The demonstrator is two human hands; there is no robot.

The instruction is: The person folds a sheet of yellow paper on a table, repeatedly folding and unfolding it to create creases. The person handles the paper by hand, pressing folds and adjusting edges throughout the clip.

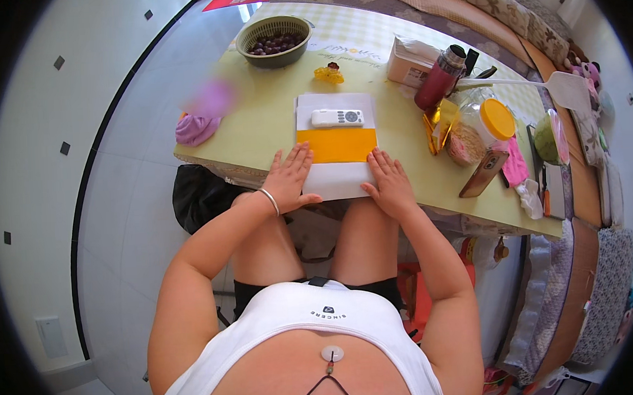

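Observation:
White paper (338,180) lies at the table's near edge, with an orange-yellow strip (339,145) across its middle. On the paper, beyond the strip, rests a white remote control (327,117) with dark buttons. My left hand (291,177) is flat on the paper's left edge, fingers stretched out and reaching the strip's left end. Lying on the right edge, my right hand (390,181) has its fingers extended at the strip's right end. Neither hand grips anything. Whether the strip is a separate sheet or part of the paper, I cannot tell.
A basket (253,56) of dark grapes stands at the far left, near a small yellow ornament (329,73). On the right are a tissue box (404,65), red thermos (437,80), yellow-lidded jar (471,133) and phone (484,173). A purple cloth (197,129) lies left.

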